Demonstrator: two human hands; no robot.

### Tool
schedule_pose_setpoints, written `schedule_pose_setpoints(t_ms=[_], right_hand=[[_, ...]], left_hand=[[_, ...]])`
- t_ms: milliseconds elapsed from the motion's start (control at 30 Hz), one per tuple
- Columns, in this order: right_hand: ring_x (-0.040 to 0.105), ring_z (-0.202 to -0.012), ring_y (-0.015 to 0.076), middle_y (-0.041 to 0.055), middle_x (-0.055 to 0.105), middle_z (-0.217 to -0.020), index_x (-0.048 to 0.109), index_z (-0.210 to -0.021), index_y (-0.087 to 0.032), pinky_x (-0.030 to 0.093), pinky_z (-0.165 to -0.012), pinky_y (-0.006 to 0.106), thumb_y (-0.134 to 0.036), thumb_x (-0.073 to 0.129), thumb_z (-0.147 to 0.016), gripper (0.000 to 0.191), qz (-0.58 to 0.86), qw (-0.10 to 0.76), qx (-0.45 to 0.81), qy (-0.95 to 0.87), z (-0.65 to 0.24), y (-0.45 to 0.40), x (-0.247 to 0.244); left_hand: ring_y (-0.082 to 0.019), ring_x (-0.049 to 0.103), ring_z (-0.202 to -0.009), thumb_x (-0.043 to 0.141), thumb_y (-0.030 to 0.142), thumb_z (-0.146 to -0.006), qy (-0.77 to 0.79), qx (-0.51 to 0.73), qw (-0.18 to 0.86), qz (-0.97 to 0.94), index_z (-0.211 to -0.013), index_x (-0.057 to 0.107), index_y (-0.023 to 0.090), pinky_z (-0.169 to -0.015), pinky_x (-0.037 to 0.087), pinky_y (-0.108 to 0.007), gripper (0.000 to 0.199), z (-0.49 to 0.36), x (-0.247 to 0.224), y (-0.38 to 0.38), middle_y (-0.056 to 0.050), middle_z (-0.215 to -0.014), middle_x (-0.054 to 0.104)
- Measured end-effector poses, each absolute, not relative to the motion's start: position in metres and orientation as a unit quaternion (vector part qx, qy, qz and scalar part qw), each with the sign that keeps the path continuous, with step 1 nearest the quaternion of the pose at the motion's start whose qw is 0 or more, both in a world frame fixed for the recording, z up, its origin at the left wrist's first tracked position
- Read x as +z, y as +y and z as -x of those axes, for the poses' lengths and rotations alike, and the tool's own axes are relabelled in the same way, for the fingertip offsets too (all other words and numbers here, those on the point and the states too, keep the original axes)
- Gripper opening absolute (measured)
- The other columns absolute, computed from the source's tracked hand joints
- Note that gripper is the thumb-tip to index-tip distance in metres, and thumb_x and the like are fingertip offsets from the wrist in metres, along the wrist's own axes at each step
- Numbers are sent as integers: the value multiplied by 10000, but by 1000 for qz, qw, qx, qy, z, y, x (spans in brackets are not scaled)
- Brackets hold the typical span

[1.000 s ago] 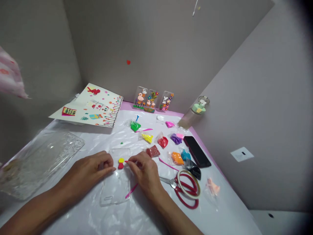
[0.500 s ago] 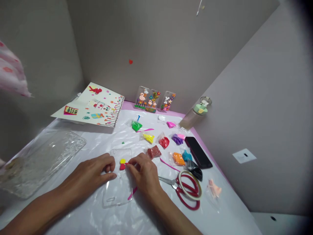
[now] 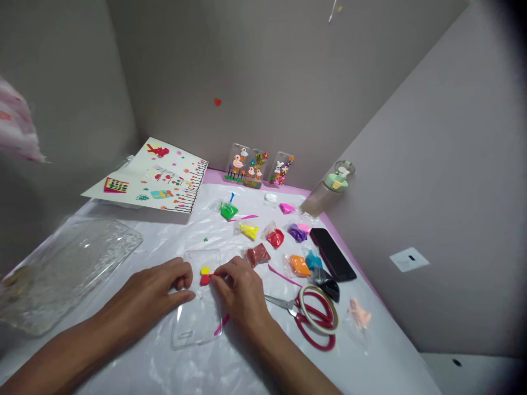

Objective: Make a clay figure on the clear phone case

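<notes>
A clear phone case lies flat on the white-covered table between my hands. Yellow clay and a red clay piece sit together on its upper part. My right hand pinches a small red strip of clay against the side of these pieces; its fingertips partly hide the strip. At the case's left edge rests my left hand, fingers loosely curled and thumb held apart, with nothing between them. A pink modelling tool lies partly under the case's right edge.
Bagged clay lumps, including red and orange, lie beyond my hands. Scissors, a tape roll and a phone are at right. A bottle, decorated cases, an illustrated sheet and clear packaging surround them.
The view has shifted very slightly. My right hand keeps its pinch on the red strip beside the yellow and red clay, and my left hand stays at the case's edge.
</notes>
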State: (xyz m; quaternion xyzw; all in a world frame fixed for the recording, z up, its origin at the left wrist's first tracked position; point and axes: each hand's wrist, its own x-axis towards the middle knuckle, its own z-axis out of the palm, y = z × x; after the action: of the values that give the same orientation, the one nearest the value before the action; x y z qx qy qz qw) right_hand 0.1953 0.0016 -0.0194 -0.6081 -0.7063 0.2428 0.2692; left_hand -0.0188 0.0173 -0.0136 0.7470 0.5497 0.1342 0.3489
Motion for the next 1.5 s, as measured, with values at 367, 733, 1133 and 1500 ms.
schedule_pose_setpoints(t_ms=[367,733,1133,1500], right_hand=[[647,-899,208,49,710,-900,822,-920,-189,437,-780,309,-123,798,-912,70,614,251,233,-711,-193,2,-17],[647,-949,232,66,715,-936,836,-956,-198,457,-813,334,-150,772,-947,80,606,232,218,-729,-193,0,-15],[643,-994,237,72,719,-1002,818,-1048,-200,463,-844,345,-161,747,-966,115,596,193,227,-746,-198,-1,-8],[650,-1010,230,75,726,-1030,803,-1024,-194,468,-851,332,-111,723,-968,129,589,187,232,-751,-198,-2,-7]], left_hand=[[-241,624,-804,569,453,-902,545,77,351,-757,-876,563,269,-715,405,-329,186,20,-15,20,12,-874,664],[-239,629,-782,599,451,-881,546,98,342,-759,-862,590,268,-698,410,-322,184,21,-19,22,10,-856,673],[-235,620,-779,592,455,-894,548,86,337,-761,-873,600,271,-700,409,-325,185,21,-18,22,12,-849,667],[-230,629,-774,596,455,-887,548,92,341,-758,-865,604,267,-695,417,-316,190,20,-15,22,13,-845,671]])
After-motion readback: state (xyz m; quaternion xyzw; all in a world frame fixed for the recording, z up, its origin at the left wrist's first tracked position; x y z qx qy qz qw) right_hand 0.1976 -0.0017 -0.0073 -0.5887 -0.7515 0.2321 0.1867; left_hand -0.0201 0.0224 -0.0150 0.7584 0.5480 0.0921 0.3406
